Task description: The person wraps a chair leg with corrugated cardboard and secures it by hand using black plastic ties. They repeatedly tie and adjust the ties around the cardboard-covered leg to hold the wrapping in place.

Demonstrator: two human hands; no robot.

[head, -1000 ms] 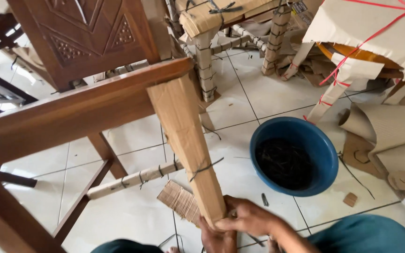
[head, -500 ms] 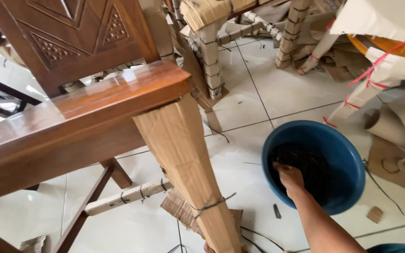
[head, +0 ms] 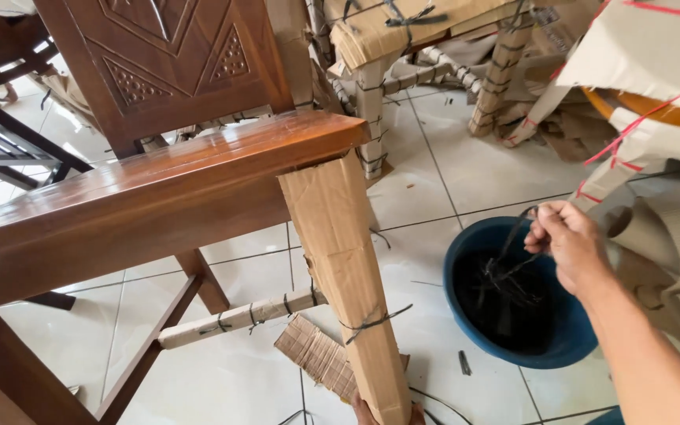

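A dark-stained wooden chair (head: 143, 197) fills the left and centre of the view, its seat rail running across and its carved back panel rising behind. Its front leg (head: 348, 275) comes down toward the bottom edge, wrapped in brown cardboard and bound with a dark tie; a lower stretcher (head: 238, 319) beside it is also wrapped and tied, and a scrap of corrugated cardboard (head: 316, 354) lies on the white tiled floor (head: 450, 173) at the leg's foot. Behind stand more cardboard-wrapped furniture legs (head: 371, 102), and at the right a stack of wrapped pieces bound with red string (head: 639, 71). A round blue plastic basin (head: 513, 291) sits on the tiles just right of the wrapped leg, holding a tangle of black ties. The right hand (head: 568, 244) hovers over the basin's rim, fingers curled together and pinching a black tie strand (head: 513, 252) that trails down into the heap. The left hand (head: 371, 413) shows only as fingertips at the bottom edge, touching the base of the wrapped leg; its grip cannot be told.
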